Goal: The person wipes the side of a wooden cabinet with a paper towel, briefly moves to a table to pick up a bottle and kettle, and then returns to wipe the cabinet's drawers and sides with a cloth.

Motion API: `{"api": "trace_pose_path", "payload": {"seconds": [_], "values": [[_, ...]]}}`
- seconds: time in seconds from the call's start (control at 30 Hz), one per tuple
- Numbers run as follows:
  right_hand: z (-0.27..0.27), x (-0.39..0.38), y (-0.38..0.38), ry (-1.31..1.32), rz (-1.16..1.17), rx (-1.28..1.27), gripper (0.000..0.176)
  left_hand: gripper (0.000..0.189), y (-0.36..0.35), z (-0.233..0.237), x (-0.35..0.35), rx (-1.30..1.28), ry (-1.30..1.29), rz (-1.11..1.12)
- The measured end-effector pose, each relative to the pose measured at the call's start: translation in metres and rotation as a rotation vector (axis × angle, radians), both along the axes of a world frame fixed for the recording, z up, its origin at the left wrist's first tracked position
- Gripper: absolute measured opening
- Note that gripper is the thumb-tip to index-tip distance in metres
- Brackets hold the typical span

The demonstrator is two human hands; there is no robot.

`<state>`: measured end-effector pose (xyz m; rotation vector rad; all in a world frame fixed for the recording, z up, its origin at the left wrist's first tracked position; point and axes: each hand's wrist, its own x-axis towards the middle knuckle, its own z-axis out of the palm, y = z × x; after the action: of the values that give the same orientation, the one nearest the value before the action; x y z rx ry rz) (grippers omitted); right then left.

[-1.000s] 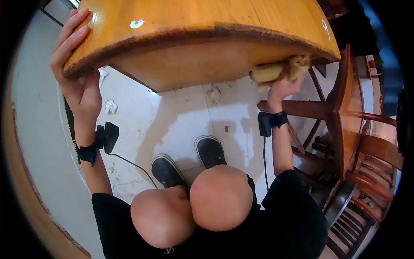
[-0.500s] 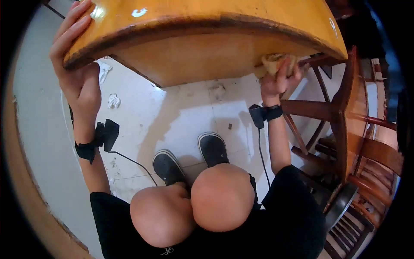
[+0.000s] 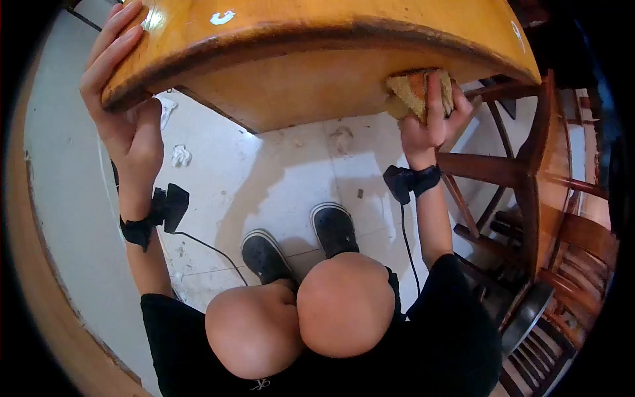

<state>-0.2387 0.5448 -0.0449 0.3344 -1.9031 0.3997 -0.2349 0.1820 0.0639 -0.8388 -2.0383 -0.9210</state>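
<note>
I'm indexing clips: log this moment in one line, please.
left hand: gripping wooden table; right hand: holding cloth at lower panel; floor: crumpled white scrap

The white floor (image 3: 211,149) was bright, with a soft gray shadow (image 3: 254,192) spread across it. A shiny white spot glared on the far left of the wooden top (image 3: 297,16). The chairs (image 3: 587,239) on the right looked darker and a bit fuzzy. The corners were all black, and the wooden strip (image 3: 36,264) on the left looked bent.
</note>
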Motion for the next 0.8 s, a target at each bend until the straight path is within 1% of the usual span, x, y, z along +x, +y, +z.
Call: {"api": "trace_pose_path", "payload": {"seconds": [0.07,0.13,0.17,0.27,0.37,0.43,0.47,0.57,0.6,0.63,0.67,0.7,0.73,0.77,0.8], "values": [[-0.02,-0.007,-0.008,0.063,0.046,-0.1,0.056,0.048,0.0,0.003,-0.001,-0.021,0.014,0.001],[-0.069,-0.006,0.003,-0.013,0.077,0.11,0.056,0.048,-0.004,0.003,-0.001,-0.071,0.034,0.012],[-0.085,-0.004,0.006,-0.053,0.089,0.217,0.057,0.047,-0.006,0.001,-0.002,-0.072,0.04,0.011],[-0.089,0.003,-0.004,-0.137,0.206,0.518,0.053,0.046,-0.008,-0.002,-0.004,-0.067,0.05,0.002],[-0.055,0.004,-0.008,-0.108,0.207,0.505,0.049,0.047,-0.008,-0.004,-0.004,-0.049,0.041,-0.001],[-0.002,-0.001,-0.028,-0.003,0.163,0.281,0.048,0.047,-0.007,-0.003,-0.004,-0.027,0.038,-0.043],[0.012,-0.002,-0.036,0.047,0.138,0.168,0.047,0.048,-0.006,-0.002,-0.004,-0.028,0.033,-0.042],[0.005,-0.005,-0.043,0.093,0.073,0.263,0.032,0.053,-0.004,0.003,-0.001,-0.031,0.022,-0.051],[-0.015,-0.005,-0.034,0.059,0.148,0.401,0.031,0.056,-0.003,0.003,0.0,-0.026,0.017,-0.057],[-0.034,-0.006,-0.036,0.012,0.218,0.485,0.031,0.058,-0.003,0.003,0.0,-0.021,0.012,-0.063],[-0.051,-0.002,-0.037,-0.043,0.284,0.57,0.031,0.066,-0.001,0.004,0.0,-0.032,0.019,-0.048],[-0.065,0.001,-0.037,-0.096,0.347,0.655,0.031,0.055,0.001,0.001,0.0,0.005,-0.001,-0.04],[-0.076,0.003,-0.034,-0.139,0.337,0.684,0.031,0.045,0.001,-0.004,0.0,0.042,-0.016,-0.031],[-0.085,0.007,-0.027,-0.185,0.325,0.711,0.031,0.042,-0.003,-0.002,0.001,0.011,-0.034,-0.008],[-0.08,0.005,-0.031,-0.225,0.321,0.738,0.031,0.04,-0.007,0.0,0.002,-0.02,-0.052,0.015]]}}
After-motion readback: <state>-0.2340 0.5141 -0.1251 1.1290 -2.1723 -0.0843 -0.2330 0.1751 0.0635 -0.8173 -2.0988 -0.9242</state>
